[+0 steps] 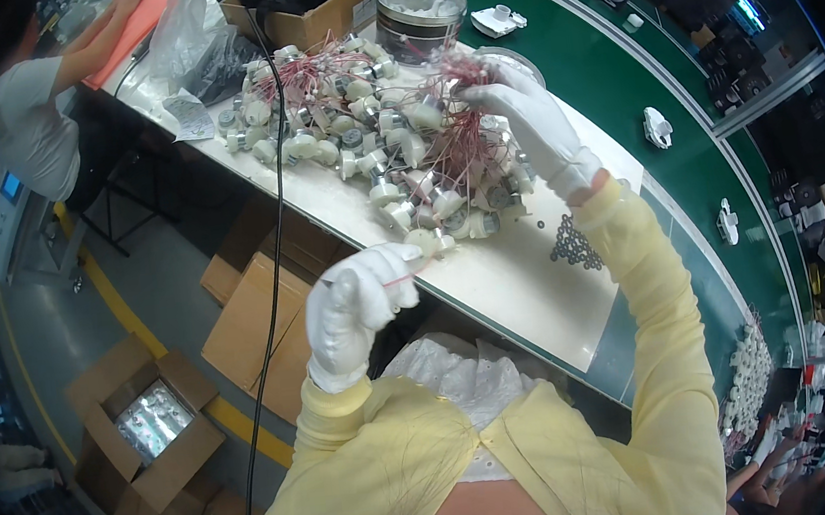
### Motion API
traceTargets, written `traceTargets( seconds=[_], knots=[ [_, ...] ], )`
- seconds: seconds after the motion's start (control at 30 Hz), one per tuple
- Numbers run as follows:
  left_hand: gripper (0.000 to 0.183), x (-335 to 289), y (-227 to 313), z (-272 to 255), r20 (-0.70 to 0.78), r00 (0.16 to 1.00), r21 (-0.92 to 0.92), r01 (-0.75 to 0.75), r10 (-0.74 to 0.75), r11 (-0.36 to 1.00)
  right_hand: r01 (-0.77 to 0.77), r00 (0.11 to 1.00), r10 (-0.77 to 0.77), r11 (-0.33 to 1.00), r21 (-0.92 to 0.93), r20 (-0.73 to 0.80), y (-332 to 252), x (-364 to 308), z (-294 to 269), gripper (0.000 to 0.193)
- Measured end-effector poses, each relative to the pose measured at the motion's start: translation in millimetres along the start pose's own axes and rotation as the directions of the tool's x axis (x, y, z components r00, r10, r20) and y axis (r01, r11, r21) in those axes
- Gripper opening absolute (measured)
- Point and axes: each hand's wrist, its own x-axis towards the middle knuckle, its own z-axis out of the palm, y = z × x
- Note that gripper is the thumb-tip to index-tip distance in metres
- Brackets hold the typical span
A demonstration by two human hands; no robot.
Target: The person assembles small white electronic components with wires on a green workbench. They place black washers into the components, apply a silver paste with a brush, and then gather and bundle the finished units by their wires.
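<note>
Motors [411, 147] are lying heaped at upper centre; the right hand [530, 114] is pinching wires [458, 70] between bent fingers [494, 98], and tugging could tangle them. The left hand [350, 309] is hovering curled, its hold unclear.

An open cardboard box [185, 464] sits beside a yellow floor line [120, 303]; a co-worker [35, 131] reaches over an orange sheet [133, 37]; white parts [657, 128] dot a green conveyor [614, 70]
</note>
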Motion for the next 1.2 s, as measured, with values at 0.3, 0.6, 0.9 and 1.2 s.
traceTargets(
  seconds=[0.3, 0.6, 0.9, 1.2],
  knots=[
    [0.051, 24, -7, 60, 0.306, 0.951, 0.180, -0.108, 0.048, 0.978, -0.130, 0.989, 0.116, 0.979, 0.158, 0.095, -48, -128, -34, 0.065],
    [0.044, 40, -63, 131, 0.287, 0.945, 0.091, -0.192, 0.159, 0.977, -0.165, 0.917, 0.261, 0.936, 0.311, -0.301, -3, -209, -44, 0.075],
    [0.020, 31, -99, 194, 0.566, 0.771, 0.065, -0.394, 0.291, 0.917, -0.254, 0.921, 0.240, 0.967, -0.008, -0.306, 33, -266, -74, 0.064],
    [0.047, 34, -100, 151, 0.375, 0.871, 0.277, 0.221, -0.317, 0.935, -0.588, 0.800, 0.178, 0.422, -0.690, -0.573, 51, -308, -155, 0.058]
  ],
)
